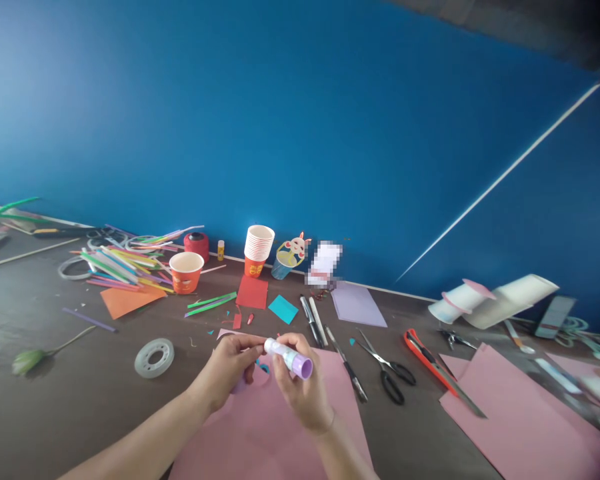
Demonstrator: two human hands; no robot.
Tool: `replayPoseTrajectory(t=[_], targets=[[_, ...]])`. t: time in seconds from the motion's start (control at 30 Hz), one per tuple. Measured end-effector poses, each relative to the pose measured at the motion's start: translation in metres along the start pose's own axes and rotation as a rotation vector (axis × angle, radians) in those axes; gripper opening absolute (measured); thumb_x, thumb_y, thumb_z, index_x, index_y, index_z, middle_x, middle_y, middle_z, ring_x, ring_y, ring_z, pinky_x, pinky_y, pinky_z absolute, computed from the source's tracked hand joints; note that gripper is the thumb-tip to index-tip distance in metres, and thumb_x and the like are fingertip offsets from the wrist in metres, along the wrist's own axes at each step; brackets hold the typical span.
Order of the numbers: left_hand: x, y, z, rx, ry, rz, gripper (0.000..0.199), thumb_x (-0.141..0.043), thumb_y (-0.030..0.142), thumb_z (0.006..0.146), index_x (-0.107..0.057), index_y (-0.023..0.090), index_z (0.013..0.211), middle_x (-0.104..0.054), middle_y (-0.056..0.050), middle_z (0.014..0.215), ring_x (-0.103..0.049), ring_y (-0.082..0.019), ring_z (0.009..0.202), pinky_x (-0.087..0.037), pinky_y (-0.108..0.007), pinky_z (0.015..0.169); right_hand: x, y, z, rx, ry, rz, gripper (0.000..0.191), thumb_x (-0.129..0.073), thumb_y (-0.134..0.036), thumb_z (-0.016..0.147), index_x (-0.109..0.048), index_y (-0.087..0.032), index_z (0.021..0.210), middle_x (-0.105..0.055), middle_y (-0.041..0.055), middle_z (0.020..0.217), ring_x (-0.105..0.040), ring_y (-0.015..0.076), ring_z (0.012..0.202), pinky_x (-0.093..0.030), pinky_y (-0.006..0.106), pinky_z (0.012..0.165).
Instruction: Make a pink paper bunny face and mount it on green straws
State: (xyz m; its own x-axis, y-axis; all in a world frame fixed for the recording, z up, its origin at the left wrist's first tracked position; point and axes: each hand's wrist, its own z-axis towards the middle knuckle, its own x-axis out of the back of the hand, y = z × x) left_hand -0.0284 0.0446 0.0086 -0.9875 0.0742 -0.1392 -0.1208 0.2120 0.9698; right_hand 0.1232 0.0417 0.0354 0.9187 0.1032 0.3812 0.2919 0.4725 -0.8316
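Over a large pink paper sheet (265, 433), my two hands are close together. My right hand (303, 387) is wrapped round a white glue stick (287, 357) with a purple end, held at a tilt. The fingers of my left hand (233, 370) are pinched beside the white tip of the stick. Small pink and blue pieces (263, 373) show between the hands; how they are held is partly hidden by the fingers.
Scissors (390, 367), a black pen (347, 363) and a red cutter (437, 370) lie to the right, near more pink sheets (520, 413). A tape roll (154, 358) lies left. Stacked paper cups (259, 250), an orange cup (186, 272) and colourful sticks (125, 263) are behind.
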Motion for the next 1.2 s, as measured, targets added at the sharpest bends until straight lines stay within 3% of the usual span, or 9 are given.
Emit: replayPoseTrajectory(t=[0.2, 0.4, 0.6, 0.87, 1.03, 1.2], targets=[[-0.002, 0.005, -0.003, 0.032, -0.048, -0.114, 0.034, -0.061, 0.032, 0.070, -0.065, 0.013, 0.098, -0.051, 0.003, 0.054, -0.038, -0.006, 0.040, -0.034, -0.021, 0.041, 0.001, 0.000, 0.000, 0.008, 0.007, -0.024, 0.008, -0.048, -0.023, 0.082, -0.049, -0.018, 0.089, -0.056, 0.0015, 0.073, -0.054, 0.0132, 0.061, -0.043, 0.024, 0.057], [-0.001, 0.005, -0.003, 0.115, -0.052, -0.200, 0.035, -0.066, 0.033, 0.066, -0.067, 0.013, 0.094, -0.044, 0.006, 0.049, -0.035, -0.006, 0.041, -0.034, -0.019, 0.040, 0.000, 0.009, 0.000, -0.042, 0.035, -0.071, 0.010, -0.048, -0.025, 0.083, -0.048, -0.018, 0.089, -0.052, -0.0007, 0.068, -0.047, 0.0104, 0.052, -0.038, 0.021, 0.047], [0.000, 0.008, -0.003, 0.171, -0.022, -0.266, 0.034, -0.071, 0.033, 0.060, -0.068, 0.011, 0.086, -0.044, 0.006, 0.046, -0.036, -0.005, 0.041, -0.033, -0.019, 0.040, 0.005, 0.009, 0.002, -0.063, 0.141, -0.068, 0.011, -0.047, -0.027, 0.084, -0.048, -0.017, 0.088, -0.053, 0.0015, 0.073, -0.049, 0.0115, 0.057, -0.040, 0.021, 0.050], [0.000, 0.007, -0.003, 0.176, -0.071, -0.241, 0.035, -0.068, 0.035, 0.064, -0.067, 0.012, 0.091, -0.040, 0.007, 0.046, -0.032, -0.004, 0.041, -0.032, -0.018, 0.040, -0.001, 0.003, 0.000, 0.013, -0.005, -0.072, 0.009, -0.049, -0.024, 0.081, -0.049, -0.018, 0.087, -0.052, 0.0001, 0.068, -0.049, 0.0117, 0.055, -0.040, 0.022, 0.050], [0.000, 0.005, -0.003, 0.158, -0.101, -0.240, 0.033, -0.069, 0.032, 0.063, -0.068, 0.011, 0.089, -0.040, 0.007, 0.046, -0.032, -0.004, 0.041, -0.033, -0.018, 0.039, -0.003, 0.010, 0.002, -0.054, -0.001, -0.073, 0.010, -0.048, -0.025, 0.083, -0.047, -0.018, 0.090, -0.051, -0.0020, 0.064, -0.048, 0.0106, 0.051, -0.038, 0.021, 0.047], [0.002, 0.004, -0.002, 0.231, -0.063, -0.331, 0.026, -0.071, 0.029, 0.062, -0.067, 0.011, 0.080, -0.042, 0.006, 0.045, -0.034, -0.004, 0.040, -0.032, -0.016, 0.038, 0.001, 0.015, 0.004, -0.108, 0.082, -0.122, 0.009, -0.048, -0.027, 0.084, -0.047, -0.018, 0.086, -0.051, -0.0017, 0.065, -0.044, 0.0097, 0.051, -0.038, 0.021, 0.049]])
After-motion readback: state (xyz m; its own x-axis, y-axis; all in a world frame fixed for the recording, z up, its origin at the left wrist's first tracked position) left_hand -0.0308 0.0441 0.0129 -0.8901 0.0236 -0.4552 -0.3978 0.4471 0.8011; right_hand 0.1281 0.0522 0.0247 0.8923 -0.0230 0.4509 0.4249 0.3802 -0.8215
